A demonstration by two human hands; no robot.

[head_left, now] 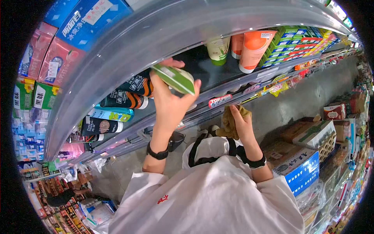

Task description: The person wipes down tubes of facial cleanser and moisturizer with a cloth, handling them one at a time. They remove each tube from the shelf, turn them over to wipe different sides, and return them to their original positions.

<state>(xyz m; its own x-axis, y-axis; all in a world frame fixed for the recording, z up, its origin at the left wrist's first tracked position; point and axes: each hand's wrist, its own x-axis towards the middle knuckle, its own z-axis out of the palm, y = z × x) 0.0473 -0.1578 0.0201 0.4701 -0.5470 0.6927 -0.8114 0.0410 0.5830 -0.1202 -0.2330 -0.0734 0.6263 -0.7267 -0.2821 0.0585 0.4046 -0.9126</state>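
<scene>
Evidently, your left hand (169, 100) is pinching a green-and-pale package (175, 80) between thumb and fingers, holding it tilted over the dark shelf (198, 72). Part of your fingers is hidden behind it, its print is too small to read, and you can't tell from this angle whether its underside touches anything.

Your right hand (242, 125) is closed around a bunched brown cloth (230, 121), out past the front edge of the shelf. The cloth's folds cover some of your fingertips, so their exact grip is hard to make out.

Just beside your left hand lie black tubes (126, 99), some with orange bands; your hand and wrist block part of your view of that row. Farther along the shelf, a pale tube with a green cap (218, 50) stands near two orange tubes (252, 52), one partly hidden behind the other. Small stacked boxes (290, 45) come next, their labels mostly illegible.

A curved clear strip (156, 33) sweeps across the upper part of your view, and glare blurs what lies behind it. Below your right arm, the cartons (298, 163) are partly covered by your sleeve.
</scene>
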